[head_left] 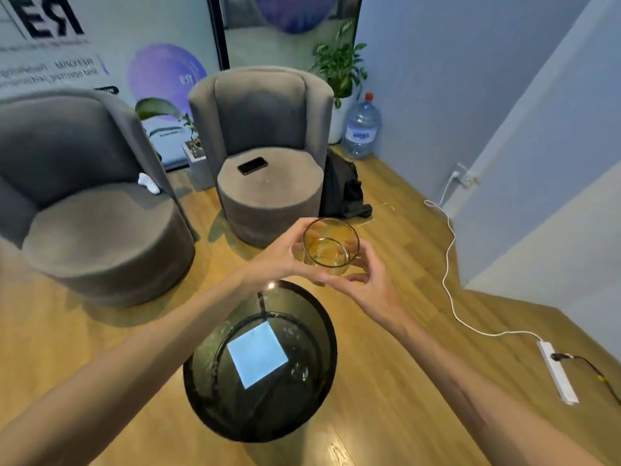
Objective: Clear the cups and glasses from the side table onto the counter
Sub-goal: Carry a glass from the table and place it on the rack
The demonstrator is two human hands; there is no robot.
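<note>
A clear amber-tinted glass [331,245] is held in the air above the far edge of the round dark glass side table [215,391]. My left hand [282,257] wraps its left side. My right hand [366,280] cups it from below and the right, fingers against its base. The glass is upright, its mouth tilted slightly toward me, and looks empty. On the table's right part a faint clear glass object [304,373] shows, too indistinct to identify. The tabletop reflects a bright square of light. No counter is in view.
Two grey round armchairs stand beyond the table, the left one [100,230] with a white cloth, the right one [268,183] with a dark phone [252,165] on its seat. A black bag [342,190], water jug [361,127], white cable and power strip [557,373] lie on the wooden floor.
</note>
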